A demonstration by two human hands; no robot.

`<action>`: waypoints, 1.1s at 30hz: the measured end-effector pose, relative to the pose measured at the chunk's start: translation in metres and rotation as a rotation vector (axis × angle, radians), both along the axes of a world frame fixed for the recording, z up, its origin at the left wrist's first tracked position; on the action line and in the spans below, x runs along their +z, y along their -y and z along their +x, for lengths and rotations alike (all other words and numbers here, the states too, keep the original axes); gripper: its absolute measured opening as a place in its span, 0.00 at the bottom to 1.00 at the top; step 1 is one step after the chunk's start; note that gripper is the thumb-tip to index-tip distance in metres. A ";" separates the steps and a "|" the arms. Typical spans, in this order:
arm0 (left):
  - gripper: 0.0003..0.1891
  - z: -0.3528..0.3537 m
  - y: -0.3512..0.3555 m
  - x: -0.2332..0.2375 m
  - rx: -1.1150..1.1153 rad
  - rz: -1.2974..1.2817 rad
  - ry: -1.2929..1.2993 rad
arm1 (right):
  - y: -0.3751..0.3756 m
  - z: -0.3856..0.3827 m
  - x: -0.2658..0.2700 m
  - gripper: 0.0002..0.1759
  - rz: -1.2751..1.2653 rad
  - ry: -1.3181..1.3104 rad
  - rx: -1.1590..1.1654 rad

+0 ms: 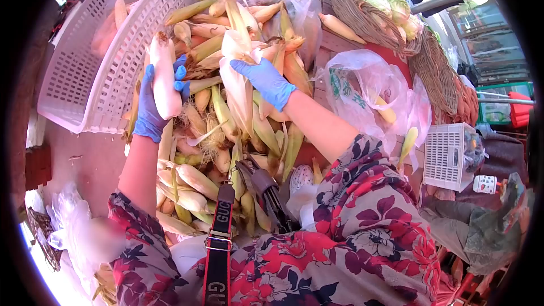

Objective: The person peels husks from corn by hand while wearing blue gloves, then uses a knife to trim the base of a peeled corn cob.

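Observation:
My left hand (148, 107), in a blue glove, is closed around a pale, husked ear of corn (165, 79) that stands nearly upright. My right hand (267, 83), gloved in the same blue, grips broad pale corn husks (236, 93) over the middle of the heap. Beneath both hands spreads a big pile of corn and husks (198, 181), green and cream, with tangled silk among them. A white plastic crate (93, 93) stands just left of my left hand, with pale ears in a bag inside it.
A clear plastic bag (351, 79) with an ear in it lies to the right. Beyond it, a wicker basket (362, 17) holds cabbages. A small white crate (445, 156) stands farther right. A bag strap (218, 238) hangs in front of me.

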State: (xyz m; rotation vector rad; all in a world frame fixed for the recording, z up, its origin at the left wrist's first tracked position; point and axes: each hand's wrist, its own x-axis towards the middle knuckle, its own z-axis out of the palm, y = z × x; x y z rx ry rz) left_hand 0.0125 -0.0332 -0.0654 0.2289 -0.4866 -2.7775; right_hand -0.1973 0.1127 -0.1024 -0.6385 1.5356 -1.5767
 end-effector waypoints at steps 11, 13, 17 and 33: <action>0.31 -0.007 -0.033 0.025 0.090 -0.626 0.314 | 0.005 0.044 0.061 0.38 0.145 -0.154 0.645; 0.33 -0.015 -0.027 0.028 0.330 -0.810 0.434 | 0.008 0.042 0.070 0.37 0.086 -0.309 0.609; 0.39 0.004 -0.015 0.063 0.549 -1.134 0.465 | 0.016 0.074 0.090 0.36 -0.066 -0.411 0.530; 0.15 0.449 -0.129 0.129 1.576 -1.409 1.960 | 0.043 0.192 0.093 0.43 -0.114 0.088 0.668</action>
